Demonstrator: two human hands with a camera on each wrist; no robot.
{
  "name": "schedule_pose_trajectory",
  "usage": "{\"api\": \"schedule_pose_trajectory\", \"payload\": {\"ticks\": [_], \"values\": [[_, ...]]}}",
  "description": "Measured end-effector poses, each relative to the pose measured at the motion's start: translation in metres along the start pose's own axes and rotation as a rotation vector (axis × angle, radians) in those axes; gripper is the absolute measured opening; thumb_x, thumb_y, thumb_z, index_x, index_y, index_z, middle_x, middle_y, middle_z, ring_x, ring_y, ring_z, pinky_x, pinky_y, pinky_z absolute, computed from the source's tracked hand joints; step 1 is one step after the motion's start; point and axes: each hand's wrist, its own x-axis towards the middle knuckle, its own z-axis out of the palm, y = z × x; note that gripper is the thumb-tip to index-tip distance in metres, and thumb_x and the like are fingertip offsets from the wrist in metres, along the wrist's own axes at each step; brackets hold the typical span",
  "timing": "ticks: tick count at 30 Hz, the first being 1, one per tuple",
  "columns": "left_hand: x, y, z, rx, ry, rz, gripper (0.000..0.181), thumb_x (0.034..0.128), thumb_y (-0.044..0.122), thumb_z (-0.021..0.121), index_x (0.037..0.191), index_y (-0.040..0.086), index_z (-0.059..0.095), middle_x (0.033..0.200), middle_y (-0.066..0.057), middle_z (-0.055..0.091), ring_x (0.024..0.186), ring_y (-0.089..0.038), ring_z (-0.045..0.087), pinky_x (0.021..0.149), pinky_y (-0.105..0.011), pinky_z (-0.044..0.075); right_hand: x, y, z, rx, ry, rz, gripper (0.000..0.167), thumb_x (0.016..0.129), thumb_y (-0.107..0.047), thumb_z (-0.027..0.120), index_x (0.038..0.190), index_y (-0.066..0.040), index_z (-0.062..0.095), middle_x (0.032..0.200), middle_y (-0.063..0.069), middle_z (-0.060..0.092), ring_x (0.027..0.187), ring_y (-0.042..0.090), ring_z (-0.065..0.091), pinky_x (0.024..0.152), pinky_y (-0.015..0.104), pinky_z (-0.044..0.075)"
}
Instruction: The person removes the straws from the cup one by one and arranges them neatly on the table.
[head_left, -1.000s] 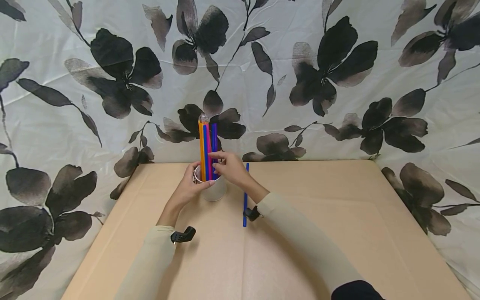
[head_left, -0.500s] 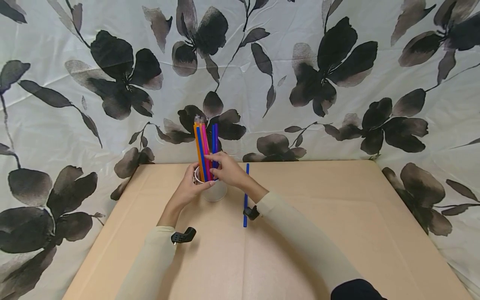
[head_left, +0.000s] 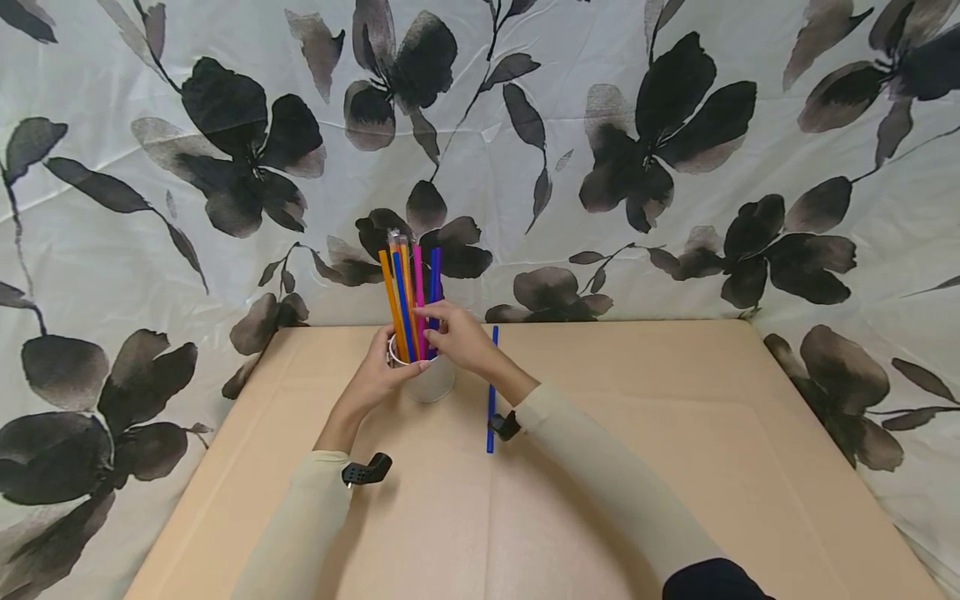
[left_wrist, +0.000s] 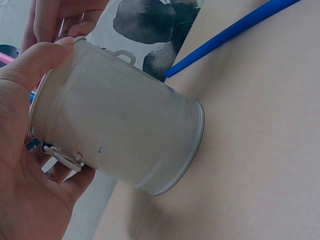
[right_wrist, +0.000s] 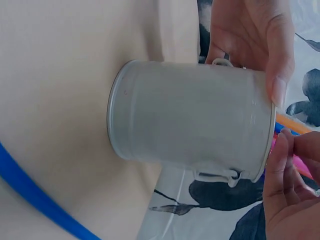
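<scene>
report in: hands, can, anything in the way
Left hand grips white cylindrical metal can. Right hand at thin multicoloured sticks inside. Slim blue stick alongside, seemingly clear.

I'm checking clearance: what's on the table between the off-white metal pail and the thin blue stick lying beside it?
Just bare tan tabletop between pail and stick, in the left wrist view; in the head view, the right hand partly blocks it.

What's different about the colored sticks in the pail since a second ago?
In the white pail, the orange sticks and middle blue stick now fan left, leaving a gap beside the pink stick; the rightmost blue sticks shifted slightly right. No grip or release shows. Unchanged: left hand holding the pail, right hand at the sticks, loose blue stick on the table.
</scene>
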Motion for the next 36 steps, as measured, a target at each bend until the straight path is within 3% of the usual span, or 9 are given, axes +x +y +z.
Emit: {"api": "schedule_pose_trajectory", "payload": {"ticks": [6,10,13,22,36], "values": [[0.0,0.004,-0.001,-0.021,-0.019,-0.021,0.09,0.092,0.019,0.076,0.158,0.015,0.016,0.159,-0.016,0.027,0.145,-0.038,0.034,0.121,-0.056,0.027,-0.001,0.004,-0.004,0.022,0.06,-0.047,0.037,0.099,-0.007,0.064,0.136,-0.013,0.065,0.135,0.004,0.059,0.096,0.017,0.064,0.076,0.024,0.06],[-0.006,0.019,-0.001,-0.026,-0.029,-0.041,0.089,0.0918,0.016,0.076,0.158,0.012,0.016,0.159,-0.018,0.026,0.146,-0.04,0.033,0.122,-0.057,0.025,-0.001,0.006,-0.006,0.059,0.115,-0.089,0.032,0.098,-0.007,0.067,0.13,-0.011,0.068,0.13,0.004,0.063,0.111,0.018,0.065,0.09,0.028,0.058],[-0.011,0.029,-0.001,-0.021,-0.028,-0.052,0.089,0.0916,0.016,0.076,0.157,0.01,0.017,0.159,-0.019,0.026,0.147,-0.041,0.031,0.122,-0.058,0.023,0.0,0.005,-0.008,0.065,0.176,-0.132,0.031,0.096,-0.006,0.069,0.127,-0.01,0.068,0.127,0.005,0.064,0.112,0.017,0.066,0.095,0.029,0.056],[-0.011,0.033,-0.001,-0.031,-0.022,-0.079,0.088,0.0907,0.019,0.078,0.156,0.013,0.019,0.159,-0.017,0.028,0.148,-0.039,0.03,0.122,-0.058,0.022,0.001,-0.001,-0.013,0.1,0.339,-0.224,0.034,0.094,-0.003,0.071,0.125,-0.014,0.067,0.123,0.005,0.057,0.107,0.019,0.067,0.09,0.026,0.057],[-0.012,0.033,0.003,-0.023,-0.009,-0.093,0.09,0.0911,0.02,0.077,0.157,0.013,0.017,0.16,-0.018,0.026,0.149,-0.04,0.028,0.123,-0.058,0.021,0.0,-0.011,-0.03,0.181,0.383,-0.276,0.03,0.096,-0.001,0.067,0.126,-0.004,0.063,0.121,0.006,0.058,0.109,0.018,0.065,0.085,0.027,0.06]]}}
